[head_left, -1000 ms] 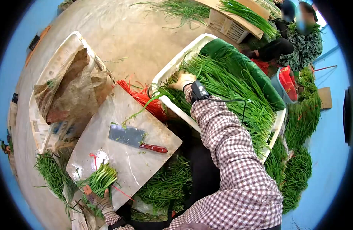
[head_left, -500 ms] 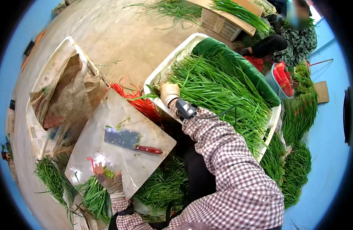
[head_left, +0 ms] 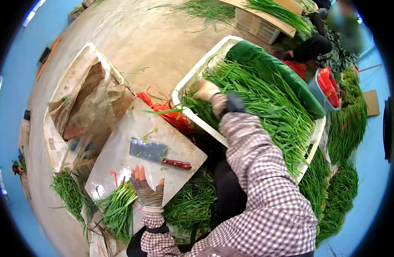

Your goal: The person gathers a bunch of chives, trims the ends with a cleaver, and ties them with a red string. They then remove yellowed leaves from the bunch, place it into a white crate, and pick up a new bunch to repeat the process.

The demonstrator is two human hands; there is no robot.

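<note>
My left hand (head_left: pixel 147 190), in a striped fingerless glove, is open above the edge of a pale board. Right beside it, a bundle of long green chives (head_left: pixel 119 205) lies with its cut ends on the board and its leaves hanging over the edge. A red tie (head_left: pixel 114 176) shows near the bundle. My right hand (head_left: pixel 205 91), in a pale glove, reaches into the near-left end of a white crate (head_left: pixel 186 112) at the loose chives (head_left: pixel 257 107); its fingers are blurred and partly hidden. A cleaver (head_left: pixel 152 152) with a red-brown handle lies on the board (head_left: pixel 120 160).
Red ties (head_left: pixel 167 112) are heaped between board and crate. Left stands another white crate (head_left: pixel 55 141) with a dirty sack (head_left: pixel 92 103). Chives are piled along the blue wall at right. A co-worker (head_left: pixel 329 47) sits at the back right beside a bucket (head_left: pixel 314 90).
My left hand has come off the chive bundle, moving right with its fingers spreading. My right hand has moved slightly farther into the crate. The whole view has shifted a little.
</note>
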